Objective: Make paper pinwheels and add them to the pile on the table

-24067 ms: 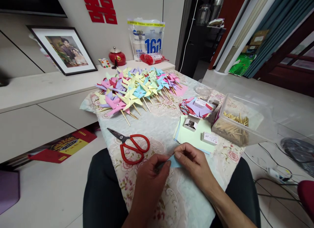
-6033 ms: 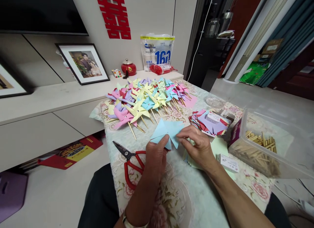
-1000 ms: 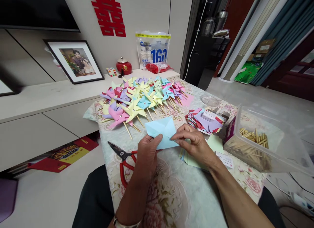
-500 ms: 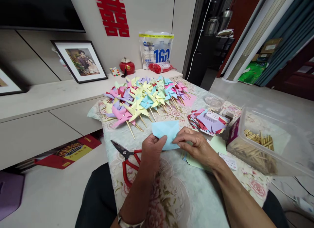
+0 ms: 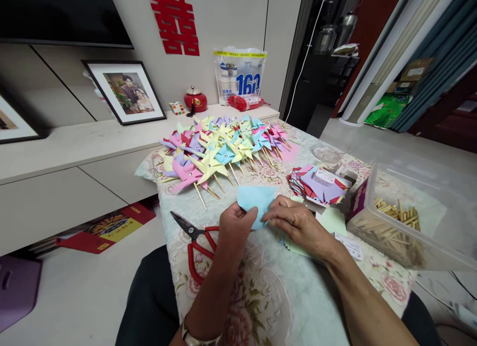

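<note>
A light blue sheet of paper (image 5: pixel 257 198) is held up over the table between both hands. My left hand (image 5: pixel 237 220) pinches its left side, thumb on top. At the right edge my right hand (image 5: pixel 292 220) grips it with fingers bent and pressed together. Red-handled scissors (image 5: pixel 194 236) lie just left of my left wrist, blades pointing away to the left. Under and beside my right hand is a stack of pale green paper (image 5: pixel 333 220). Many finished paper pinwheels (image 5: pixel 219 149) on sticks are heaped beyond my hands.
On the right stand a clear plastic box (image 5: pixel 421 236) of short golden sticks and a pile of cut coloured paper (image 5: pixel 323 186) with a small white box on it. A clear round container (image 5: pixel 327 156) sits behind. The flowered tablecloth (image 5: pixel 261 296) covers the table.
The blue paper has turned a little and its right part now bends up under my right fingers. Both hands have shifted slightly right in view, as has the whole scene.
</note>
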### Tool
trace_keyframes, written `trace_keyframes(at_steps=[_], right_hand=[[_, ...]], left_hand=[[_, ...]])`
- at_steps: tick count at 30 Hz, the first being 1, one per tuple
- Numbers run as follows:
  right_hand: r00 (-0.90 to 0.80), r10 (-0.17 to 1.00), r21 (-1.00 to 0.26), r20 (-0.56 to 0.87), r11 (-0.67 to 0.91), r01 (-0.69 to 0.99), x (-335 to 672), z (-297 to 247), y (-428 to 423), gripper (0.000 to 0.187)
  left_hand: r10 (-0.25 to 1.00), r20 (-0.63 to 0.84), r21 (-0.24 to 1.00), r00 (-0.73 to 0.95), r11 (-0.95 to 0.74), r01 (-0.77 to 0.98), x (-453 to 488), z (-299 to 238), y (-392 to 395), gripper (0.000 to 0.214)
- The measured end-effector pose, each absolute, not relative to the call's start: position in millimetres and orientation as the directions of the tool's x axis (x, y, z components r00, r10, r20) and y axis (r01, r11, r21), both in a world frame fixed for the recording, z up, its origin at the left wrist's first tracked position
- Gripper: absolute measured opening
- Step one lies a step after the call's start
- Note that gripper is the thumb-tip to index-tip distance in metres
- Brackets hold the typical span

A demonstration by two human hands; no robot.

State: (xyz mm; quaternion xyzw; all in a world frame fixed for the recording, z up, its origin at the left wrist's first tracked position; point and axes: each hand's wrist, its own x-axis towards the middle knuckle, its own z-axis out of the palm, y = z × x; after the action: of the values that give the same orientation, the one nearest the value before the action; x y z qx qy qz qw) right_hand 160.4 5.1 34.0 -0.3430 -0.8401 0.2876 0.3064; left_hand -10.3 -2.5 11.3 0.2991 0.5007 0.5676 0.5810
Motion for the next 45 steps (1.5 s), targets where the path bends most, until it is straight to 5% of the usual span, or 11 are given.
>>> trace_keyframes(at_steps=[18, 45], right_hand=[[-0.32, 0.934, -0.807, 0.158, 0.309, 0.504, 148.2, 29.5, 3.5, 0.016], [-0.278, 0.931, -0.751, 0.237, 0.357, 0.556, 145.0, 28.6, 2.7, 0.017]], left_hand=[[0.966, -0.238, 0.919, -0.097, 0.192, -0.343, -4.4, 11.5, -5.4, 0.019], [0.964, -0.259, 0.916, -0.057, 0.226, -0.333, -6.3, 9.2, -6.4, 0.021]])
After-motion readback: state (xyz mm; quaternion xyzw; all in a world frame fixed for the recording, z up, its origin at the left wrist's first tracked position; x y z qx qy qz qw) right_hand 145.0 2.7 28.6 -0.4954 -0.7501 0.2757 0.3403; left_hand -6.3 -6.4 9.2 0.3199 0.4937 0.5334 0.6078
